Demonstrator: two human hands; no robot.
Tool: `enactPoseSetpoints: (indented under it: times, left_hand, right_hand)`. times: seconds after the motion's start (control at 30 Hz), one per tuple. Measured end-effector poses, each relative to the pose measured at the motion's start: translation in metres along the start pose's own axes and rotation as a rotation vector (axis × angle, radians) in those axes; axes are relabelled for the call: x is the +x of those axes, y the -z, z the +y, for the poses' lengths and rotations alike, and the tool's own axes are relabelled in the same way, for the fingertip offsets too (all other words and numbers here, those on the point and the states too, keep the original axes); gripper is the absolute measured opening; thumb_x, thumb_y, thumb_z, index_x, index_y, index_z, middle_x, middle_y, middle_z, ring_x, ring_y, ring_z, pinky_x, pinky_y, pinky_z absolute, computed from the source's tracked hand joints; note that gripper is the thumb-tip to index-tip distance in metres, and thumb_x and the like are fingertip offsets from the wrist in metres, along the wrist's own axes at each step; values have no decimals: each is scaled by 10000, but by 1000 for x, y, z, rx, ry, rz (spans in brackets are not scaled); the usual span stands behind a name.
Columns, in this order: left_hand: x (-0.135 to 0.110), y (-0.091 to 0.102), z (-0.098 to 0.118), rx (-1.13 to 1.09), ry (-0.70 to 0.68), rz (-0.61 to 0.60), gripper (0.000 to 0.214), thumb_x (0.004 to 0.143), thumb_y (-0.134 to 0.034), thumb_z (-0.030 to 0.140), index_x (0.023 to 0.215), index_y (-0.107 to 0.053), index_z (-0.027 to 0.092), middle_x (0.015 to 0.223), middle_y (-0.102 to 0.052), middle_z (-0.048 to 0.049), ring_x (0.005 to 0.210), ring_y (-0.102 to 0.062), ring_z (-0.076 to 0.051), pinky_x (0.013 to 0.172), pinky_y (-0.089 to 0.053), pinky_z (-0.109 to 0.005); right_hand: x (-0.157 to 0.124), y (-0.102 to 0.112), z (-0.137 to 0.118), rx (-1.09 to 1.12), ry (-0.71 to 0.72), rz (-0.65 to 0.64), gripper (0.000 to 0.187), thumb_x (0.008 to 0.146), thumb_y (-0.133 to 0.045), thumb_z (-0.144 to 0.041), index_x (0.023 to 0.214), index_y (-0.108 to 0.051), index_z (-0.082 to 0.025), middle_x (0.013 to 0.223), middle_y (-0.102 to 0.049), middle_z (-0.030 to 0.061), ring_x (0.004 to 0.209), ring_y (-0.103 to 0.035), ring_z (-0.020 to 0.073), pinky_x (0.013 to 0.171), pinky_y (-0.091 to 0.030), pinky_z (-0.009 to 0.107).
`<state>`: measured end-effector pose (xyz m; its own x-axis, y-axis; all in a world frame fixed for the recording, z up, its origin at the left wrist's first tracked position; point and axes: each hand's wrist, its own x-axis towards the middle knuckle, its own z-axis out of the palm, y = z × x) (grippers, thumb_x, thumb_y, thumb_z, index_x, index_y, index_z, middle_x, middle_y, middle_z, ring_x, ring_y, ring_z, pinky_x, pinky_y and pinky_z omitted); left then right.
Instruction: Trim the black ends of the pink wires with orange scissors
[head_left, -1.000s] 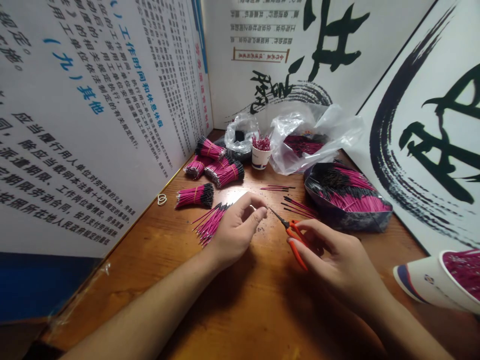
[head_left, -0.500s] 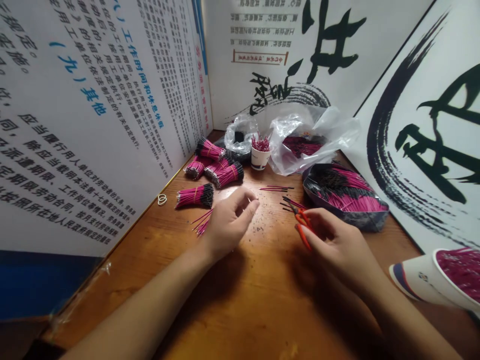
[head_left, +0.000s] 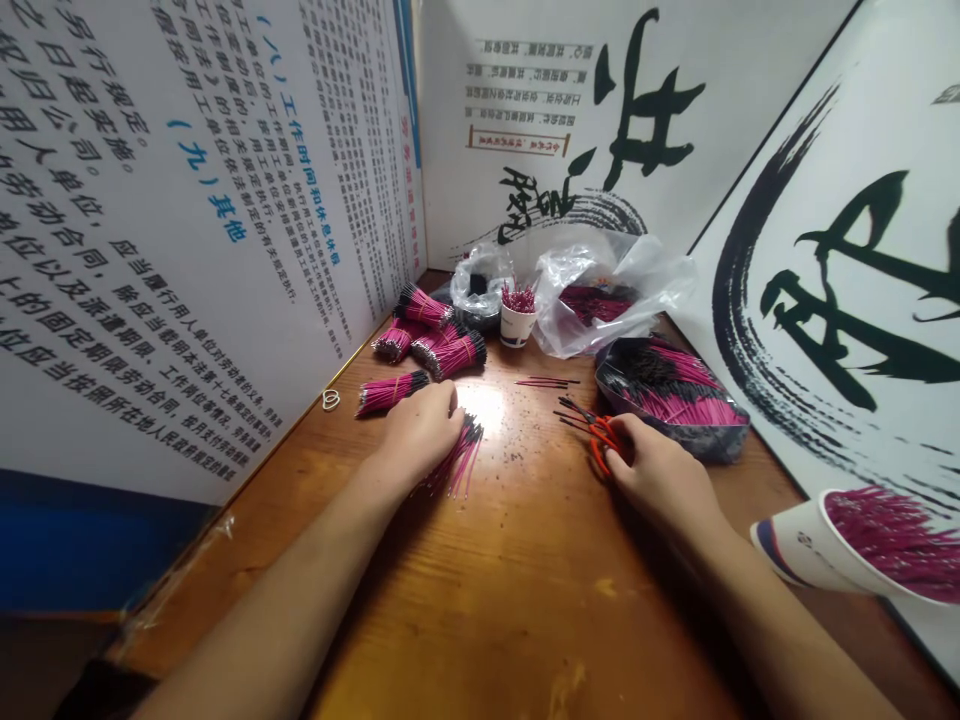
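Note:
My left hand [head_left: 425,428] is curled, palm down, over a loose heap of magenta wires with black ends [head_left: 466,455]. Its fingertips are mostly hidden, so whether a wire is between them does not show. My right hand [head_left: 660,470] is closed around orange-handled pliers [head_left: 602,440], which point left above the table. Several black-ended wires [head_left: 571,410] lie by the tool's jaws. A rubber-banded wire bundle [head_left: 390,393] rests just beyond my left hand.
More banded bundles [head_left: 450,350] are stacked at the back left. A paper cup [head_left: 517,328] of wires stands beside a clear plastic bag [head_left: 559,335]. An open dark tray [head_left: 675,440] of wires sits right. Another wire-filled cup [head_left: 795,545] lies tilted near my right arm. Panels enclose the table [head_left: 480,600].
My left hand has moved left and slightly down onto the loose wires, whose black ends now show at its right. My right hand stays near the same spot with the pliers. The view has shifted slightly.

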<state>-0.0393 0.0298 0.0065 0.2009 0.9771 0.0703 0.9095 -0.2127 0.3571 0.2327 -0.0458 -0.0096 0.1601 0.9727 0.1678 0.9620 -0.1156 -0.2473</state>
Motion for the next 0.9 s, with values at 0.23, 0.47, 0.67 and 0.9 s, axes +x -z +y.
enactPoseSetpoints:
  times: [0.23,0.47,0.67,0.9]
  left_hand:
    - [-6,1,12,-91,-71,56,135,904,-463,289,852,-558,208,896,-663,-53,773,-592,-209,624,-338,-305]
    - [-28,-20,43,-674,-314,-139,166,922,-507,336,885,-568,186,806,-598,-1,701,-517,-143,639,-381,-262]
    - [-29,-27,50,-955,-376,-169,250,964,-457,315,861,-614,150,814,-598,-22,793,-532,-150,738,-412,-254]
    - [-27,-23,47,-1014,-317,-124,263,966,-461,312,899,-656,149,709,-572,-2,651,-522,-125,654,-408,-238]
  right_hand:
    - [2,-2,2,57,1,14,176,817,-556,-312,951,-639,-234,929,-750,86,810,-698,297,599,-406,325]
    - [-7,-3,-12,496,158,-7,187,857,-532,-368,956,-582,-217,846,-721,37,718,-678,169,616,-506,241]
    - [-21,-6,-29,810,285,-115,120,855,-559,-236,973,-573,-217,825,-672,11,669,-631,128,604,-501,206]
    - [-23,-7,-28,687,268,-107,155,888,-551,-265,1031,-569,-209,841,-647,27,685,-615,150,593,-489,236]
